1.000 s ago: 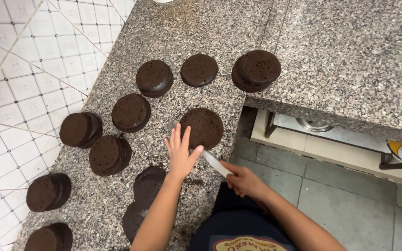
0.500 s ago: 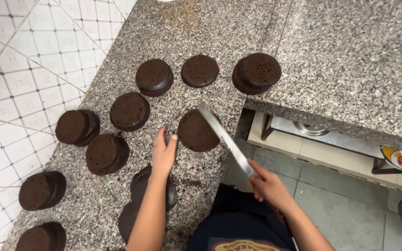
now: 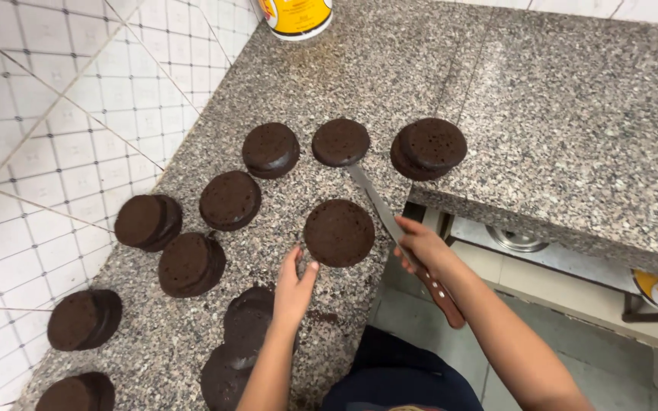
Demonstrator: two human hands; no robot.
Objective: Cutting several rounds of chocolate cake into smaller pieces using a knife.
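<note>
The left hand (image 3: 292,285), fingers loosely spread, touches the lower left edge of a flat dark cake round (image 3: 339,232) lying at the frame's centre on the speckled granite counter (image 3: 557,114). The right hand (image 3: 420,245) is wrapped around a long knife (image 3: 390,217), whose tip reaches under another round (image 3: 340,141) higher up. To my eye, keeping the blade flat against the stone would spare that crumbly disc from cracking. Stacked rounds (image 3: 429,147) sit nearby.

I see yellow-labelled white tub (image 3: 296,15) cut by top edge | left arm hides dark round cakes (image 3: 247,316) | knife tip under far cake (image 3: 341,141).
</note>
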